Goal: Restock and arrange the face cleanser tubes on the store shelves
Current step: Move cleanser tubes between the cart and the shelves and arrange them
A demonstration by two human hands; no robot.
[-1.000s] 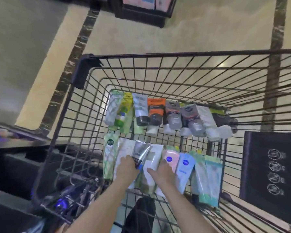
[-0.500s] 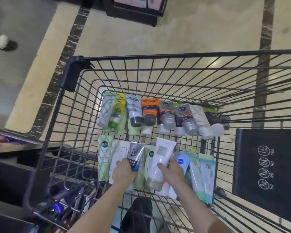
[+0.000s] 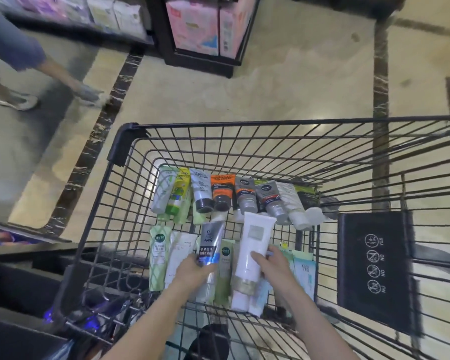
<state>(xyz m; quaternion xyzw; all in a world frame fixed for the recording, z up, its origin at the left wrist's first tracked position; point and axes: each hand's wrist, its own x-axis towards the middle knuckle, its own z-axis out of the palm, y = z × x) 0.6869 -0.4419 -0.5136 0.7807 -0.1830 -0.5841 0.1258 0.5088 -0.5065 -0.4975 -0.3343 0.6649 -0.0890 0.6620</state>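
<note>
Both hands are down in the wire cart (image 3: 120, 149), low in the frame. The left hand (image 3: 192, 272) grips a silver-and-blue tube (image 3: 210, 246), its long axis running up the frame, crimped end toward the top. The right hand (image 3: 273, 263) curls around a white tube (image 3: 252, 255), gold-banded cap toward the bottom, leaning slightly right. Beyond them, a far row (image 3: 234, 196) of about nine tubes lies caps toward the camera; a near row surrounds the hands, count unclear.
</note>
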